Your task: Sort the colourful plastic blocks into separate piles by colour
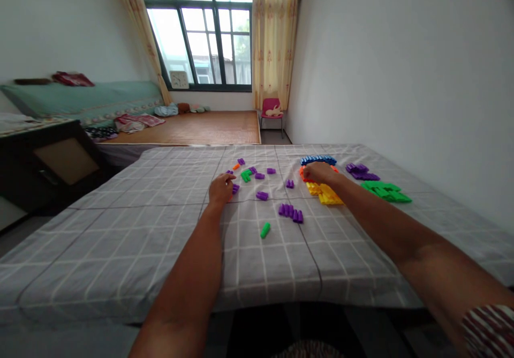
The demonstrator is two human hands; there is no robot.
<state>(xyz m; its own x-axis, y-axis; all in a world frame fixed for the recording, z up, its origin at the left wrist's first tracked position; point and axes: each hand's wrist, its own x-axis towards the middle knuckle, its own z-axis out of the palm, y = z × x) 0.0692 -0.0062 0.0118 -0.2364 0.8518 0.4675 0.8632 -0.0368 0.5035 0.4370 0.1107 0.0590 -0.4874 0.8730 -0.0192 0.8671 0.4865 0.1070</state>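
On the left of the loose pieces, my left hand (pixel 220 188) is low over the cloth, its fingers partly bent and apart. Small purple plastic pieces (pixel 235 189) lie right at its fingertips, and a bit of orange shows beside its lower edge. My right hand (pixel 319 172) is closed and rests at a group of orange pieces (pixel 302 174), covering most of them; what its fingers hold is hidden. Behind it runs a row of blue pieces (pixel 318 160). Yellow pieces (pixel 327 193) lie in front of it.
Purple pieces (pixel 291 213) and one green piece (pixel 265 230) lie nearer me. Green pieces (pixel 246 175) sit among scattered purple ones. To the right are purple (pixel 361 172) and green (pixel 385 191) piles. A grey checked cloth (pixel 160 240) covers the table; a wall (pixel 421 79) stands right.
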